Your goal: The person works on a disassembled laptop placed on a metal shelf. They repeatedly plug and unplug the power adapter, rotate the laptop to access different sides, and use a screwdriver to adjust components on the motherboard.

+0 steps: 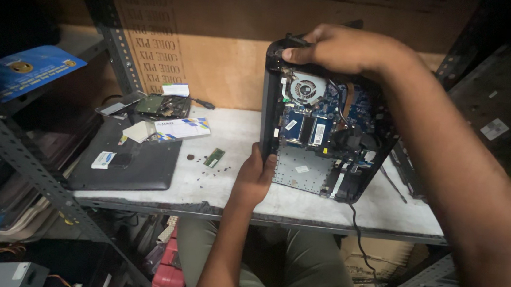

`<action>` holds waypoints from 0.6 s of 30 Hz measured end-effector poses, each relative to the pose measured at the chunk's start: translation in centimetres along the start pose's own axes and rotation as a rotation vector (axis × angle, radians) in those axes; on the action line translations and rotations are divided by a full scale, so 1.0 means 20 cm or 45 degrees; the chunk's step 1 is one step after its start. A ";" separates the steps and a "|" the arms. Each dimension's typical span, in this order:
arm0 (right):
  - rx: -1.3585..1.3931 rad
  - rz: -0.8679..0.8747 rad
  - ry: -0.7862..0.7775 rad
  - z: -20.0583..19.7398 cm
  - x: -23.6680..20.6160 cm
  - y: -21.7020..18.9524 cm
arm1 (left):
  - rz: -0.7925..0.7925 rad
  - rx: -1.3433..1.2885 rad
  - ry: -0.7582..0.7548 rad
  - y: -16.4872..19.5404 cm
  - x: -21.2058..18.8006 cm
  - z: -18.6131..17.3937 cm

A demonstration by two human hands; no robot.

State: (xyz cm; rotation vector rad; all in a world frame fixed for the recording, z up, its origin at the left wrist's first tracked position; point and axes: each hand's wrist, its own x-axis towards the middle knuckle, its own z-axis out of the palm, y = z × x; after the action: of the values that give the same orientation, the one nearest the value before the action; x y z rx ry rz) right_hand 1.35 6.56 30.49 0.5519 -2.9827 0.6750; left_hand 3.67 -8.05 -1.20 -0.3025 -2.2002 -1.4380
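A: Laptop (324,134), opened up, bottom cover off, standing on edge on the white shelf (215,180). We see fan (305,87) near the top, blue board below it, bare metal panel lowest.

B: Long axis?

A: Near vertical in view, tilted a bit, the top leaning away from us toward the cardboard back wall (214,47). Open innards face us and slightly right. Lower edge looks to rest on the shelf, contact partly hidden.

B: Hands?

A: We mark left hand (254,177) on the lower left edge, fingers curled round the rim, thumb on the near face. Right hand (338,48) over the top corner, fingers closed on the edge, thumb pressed down by the fan. Both gripping, neither spread flat.

B: So the thing lies between them?

A: Yes, hands at opposite ends of the long axis, right high and far, left low and near. Left is nearer the body; right arm reaches across from the right side.

B: Anything hanging?

A: Black cable (358,232) drops from the lower right corner past the shelf edge. We can't tell where it ends.

B: Rest?

A: Closed dark laptop (136,164) flat at left, well apart. Small green memory stick (214,157) and loose screws between it and the left hand. Hard drive (163,105) farther back.
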 end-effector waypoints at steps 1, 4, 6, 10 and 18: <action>0.001 -0.001 0.010 0.00 0.00 0.01 | -0.007 0.004 -0.005 0.00 0.00 0.00; -0.044 0.008 0.031 0.01 0.01 0.03 | -0.013 0.014 -0.013 0.00 0.00 0.01; -0.055 0.005 0.038 0.01 0.02 0.03 | -0.001 0.008 -0.004 0.00 0.01 0.01; -0.010 -0.030 0.003 0.00 0.01 0.03 | -0.006 -0.019 0.002 0.01 0.00 0.01; -0.014 -0.063 -0.067 -0.01 0.00 0.01 | 0.009 -0.047 -0.005 0.02 0.00 0.00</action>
State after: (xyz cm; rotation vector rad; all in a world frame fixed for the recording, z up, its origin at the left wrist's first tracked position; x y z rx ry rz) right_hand 1.30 6.79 30.54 0.6509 -3.0081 0.6504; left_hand 3.92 -7.77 -0.88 -0.3255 -2.1760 -1.4769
